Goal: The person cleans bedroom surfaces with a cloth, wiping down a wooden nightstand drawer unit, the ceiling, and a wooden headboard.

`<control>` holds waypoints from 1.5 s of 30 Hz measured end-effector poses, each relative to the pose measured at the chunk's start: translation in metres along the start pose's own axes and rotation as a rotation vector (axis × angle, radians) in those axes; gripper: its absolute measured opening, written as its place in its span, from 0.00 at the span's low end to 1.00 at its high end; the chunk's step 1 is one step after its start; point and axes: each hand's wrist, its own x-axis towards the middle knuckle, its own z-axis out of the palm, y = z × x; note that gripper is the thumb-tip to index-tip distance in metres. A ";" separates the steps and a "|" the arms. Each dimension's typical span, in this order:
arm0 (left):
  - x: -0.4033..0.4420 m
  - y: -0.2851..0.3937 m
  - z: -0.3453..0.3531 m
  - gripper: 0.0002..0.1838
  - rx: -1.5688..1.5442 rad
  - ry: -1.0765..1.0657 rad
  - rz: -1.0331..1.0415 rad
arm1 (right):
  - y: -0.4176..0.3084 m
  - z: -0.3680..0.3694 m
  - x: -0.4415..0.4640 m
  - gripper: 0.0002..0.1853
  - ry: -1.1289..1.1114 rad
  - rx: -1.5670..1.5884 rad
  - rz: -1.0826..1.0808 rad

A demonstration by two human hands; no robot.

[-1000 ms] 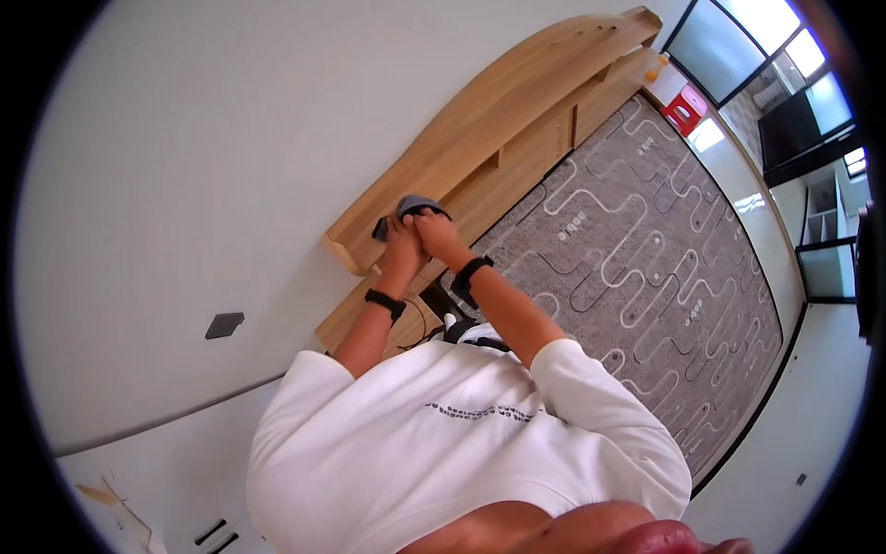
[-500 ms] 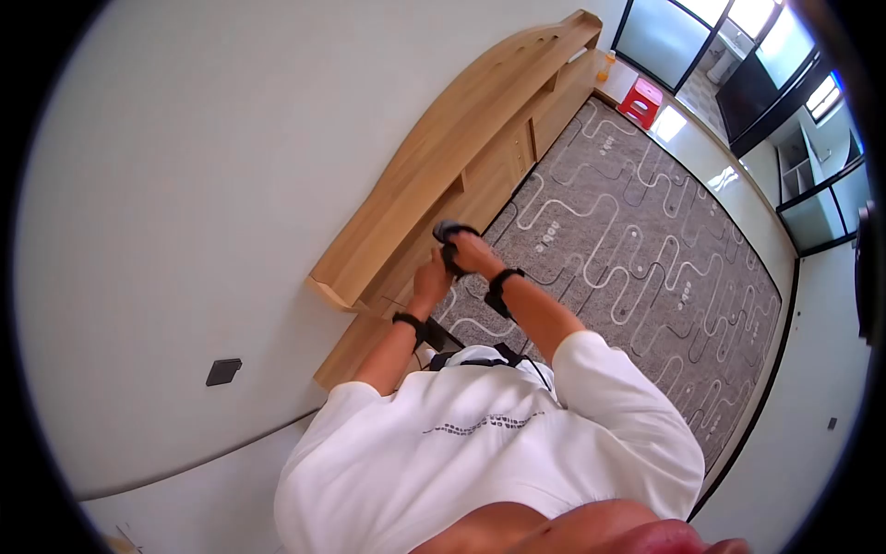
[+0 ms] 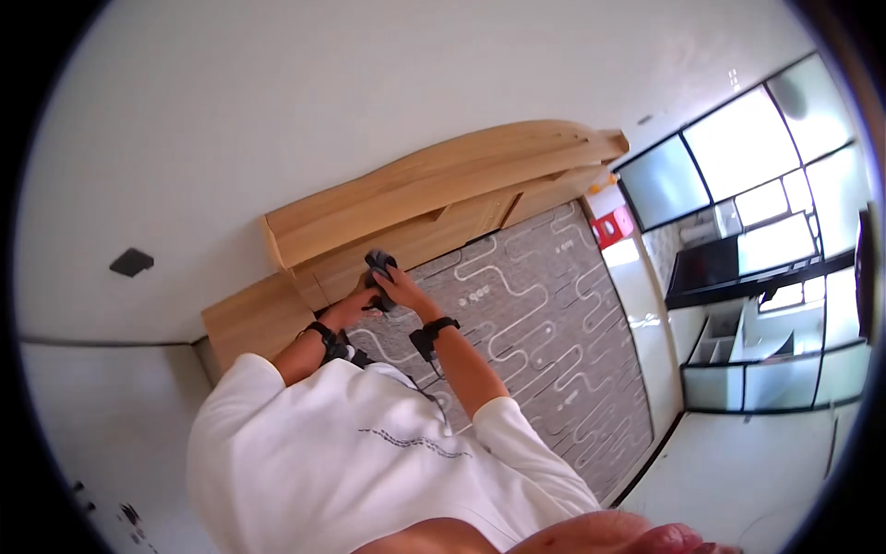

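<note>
A small dark grey and black object (image 3: 378,262) is held out in front of my body, above the floor by the wooden cabinet. Its exact kind is too small and covered to make out. My right hand (image 3: 398,286) is closed around it from the right. Just below, my left hand (image 3: 358,301) is closed against the object's lower black part, and its fingers are partly hidden. The two hands are close together. Black straps with small boxes circle both wrists.
A long wooden cabinet (image 3: 434,189) runs along the white wall, with a lower wooden piece (image 3: 249,319) at its near end. Patterned grey carpet (image 3: 554,342) covers the floor. A red stool (image 3: 611,227) stands near the far end, before glass partitions (image 3: 780,383).
My view has turned, so the cabinet and carpet appear rotated and the windows show more. Both hands stay together on the dark object, which now appears further left in view.
</note>
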 end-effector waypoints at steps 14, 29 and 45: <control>-0.018 0.160 -0.019 0.39 1.177 0.905 0.392 | -0.044 0.016 0.117 0.18 0.091 -0.101 0.147; 0.011 0.191 -0.031 0.25 1.389 0.592 0.107 | -0.076 -0.040 0.121 0.23 -0.055 -0.428 0.300; 0.003 0.159 -0.036 0.26 1.782 0.616 0.260 | -0.084 -0.013 0.104 0.19 -0.133 0.136 0.396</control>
